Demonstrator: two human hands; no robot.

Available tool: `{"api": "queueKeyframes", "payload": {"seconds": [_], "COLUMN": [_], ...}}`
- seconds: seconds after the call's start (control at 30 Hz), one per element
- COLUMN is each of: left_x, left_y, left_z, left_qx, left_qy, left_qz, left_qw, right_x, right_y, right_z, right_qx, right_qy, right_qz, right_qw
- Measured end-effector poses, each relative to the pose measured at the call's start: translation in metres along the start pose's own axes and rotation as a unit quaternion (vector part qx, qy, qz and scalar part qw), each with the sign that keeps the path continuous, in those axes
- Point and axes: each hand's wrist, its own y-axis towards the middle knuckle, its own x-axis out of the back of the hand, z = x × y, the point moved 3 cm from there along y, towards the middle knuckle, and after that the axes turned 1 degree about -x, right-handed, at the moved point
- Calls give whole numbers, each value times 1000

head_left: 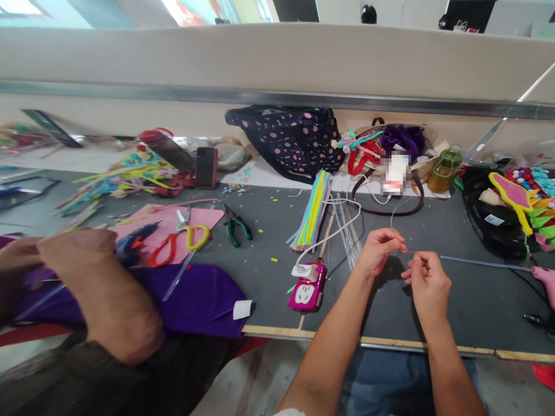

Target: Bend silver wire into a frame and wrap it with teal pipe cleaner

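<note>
Head view — thin wire (410, 252), sideways, between hands (382, 249) (428, 283)

No readable text or labels

The wire (409, 252) between the fingers (392, 243) is too thin to trace to its ends. Beyond them, a pale object (395, 172) is blurred into squares. To their right, the view's edge cuts off a glue gun (543, 279); far left, a co-worker's sleeve (82, 372).
</note>
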Motion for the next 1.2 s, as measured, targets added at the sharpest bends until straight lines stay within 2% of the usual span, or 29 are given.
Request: {"api": "queueKeyframes", "payload": {"seconds": [0.33,0.57,0.93,1.2], "left_x": [-1,-3,-5,4], "left_y": [-1,-1,-2,2], "left_z": [0,-1,1,4], "left_qx": [-14,5,-1,-6], "left_qy": [6,10,36,2], "left_qz": [21,2,32,-13], "left_qw": [1000,1000,999,1000], "right_x": [-6,-6,-6,-5], "right_y": [1,0,4,1], "right_z": [6,7,5,1], "right_qx": [-43,-40,-38,-46], "right_qy": [41,64,51,73], "right_qz": [-3,-13,-29,-10], "right_qw": [998,997,998,996]}}
